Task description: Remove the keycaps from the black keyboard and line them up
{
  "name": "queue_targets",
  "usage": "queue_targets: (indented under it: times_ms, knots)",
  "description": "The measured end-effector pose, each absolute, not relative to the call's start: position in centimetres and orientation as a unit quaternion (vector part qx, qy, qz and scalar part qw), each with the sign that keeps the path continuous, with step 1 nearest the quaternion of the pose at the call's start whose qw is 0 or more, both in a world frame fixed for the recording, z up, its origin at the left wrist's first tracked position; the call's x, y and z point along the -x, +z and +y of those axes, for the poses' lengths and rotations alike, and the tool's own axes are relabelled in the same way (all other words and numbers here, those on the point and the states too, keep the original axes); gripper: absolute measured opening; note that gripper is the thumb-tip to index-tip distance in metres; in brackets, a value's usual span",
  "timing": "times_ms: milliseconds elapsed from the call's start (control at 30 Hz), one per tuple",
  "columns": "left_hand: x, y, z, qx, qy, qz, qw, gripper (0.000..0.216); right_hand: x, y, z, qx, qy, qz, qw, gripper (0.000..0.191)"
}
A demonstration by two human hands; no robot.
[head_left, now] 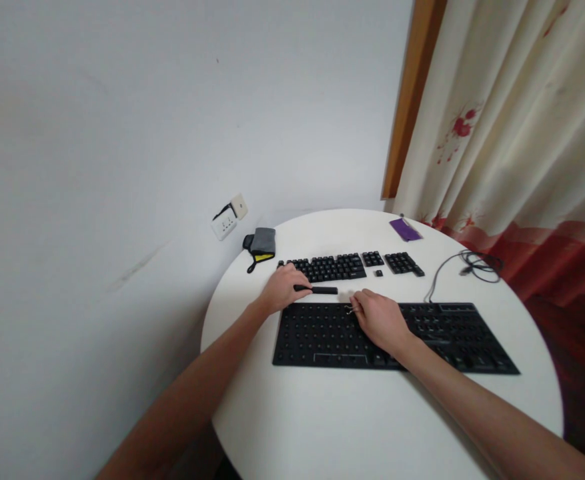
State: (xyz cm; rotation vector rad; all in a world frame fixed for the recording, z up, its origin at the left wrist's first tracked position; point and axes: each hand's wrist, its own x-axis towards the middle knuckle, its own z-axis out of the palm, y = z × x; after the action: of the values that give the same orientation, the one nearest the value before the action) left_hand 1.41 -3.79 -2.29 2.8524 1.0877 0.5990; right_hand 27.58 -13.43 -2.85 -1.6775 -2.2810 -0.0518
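A black keyboard base [322, 337] with its keycaps removed lies across the round white table [352, 413]. Beyond it, the removed black keycaps [329, 267] sit laid out in rows. My left hand [283, 288] is closed on a long black spacebar keycap [322, 290], holding it just past the keyboard's far edge. My right hand [379, 320] rests over the keyboard's upper middle, fingers curled round a small wire keycap puller [352, 309]. A single loose keycap [379, 273] lies between the keycap groups.
A grey and yellow pouch [262, 243] lies at the table's far left edge. A purple cloth [405, 229] sits at the back. The keyboard cable [472, 265] coils at the right. A wall socket [229, 217] is behind; a curtain [522, 120] hangs at right.
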Motion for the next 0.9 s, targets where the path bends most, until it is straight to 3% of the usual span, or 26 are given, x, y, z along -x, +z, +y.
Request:
queue_targets:
  times_ms: [900]
  knots:
    - [-1.4, -2.79, -3.34, -0.905, 0.203, 0.373, -0.024, 0.016, -27.48, -2.09, -13.87, 0.591, 0.0, -0.797, 0.129, 0.031]
